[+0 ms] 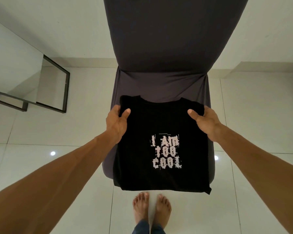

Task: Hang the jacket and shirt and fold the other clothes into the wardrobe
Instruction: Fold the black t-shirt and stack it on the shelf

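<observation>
A black T-shirt (161, 122) with pale printed letters lies flat on the seat of a chair with a dark grey cover (161, 48). Its sides are folded in and its hem hangs over the seat's front edge. My left hand (117, 123) grips the shirt's left shoulder, thumb on top and fingers under the fabric. At the right shoulder, my right hand (205, 123) holds the fabric the same way. The neckline points toward the chair's backrest.
The chair stands on a pale tiled floor (66, 166) against a white wall. A black metal frame with a glass panel (57, 85) stands at the left. My bare feet (151, 208) are just in front of the chair.
</observation>
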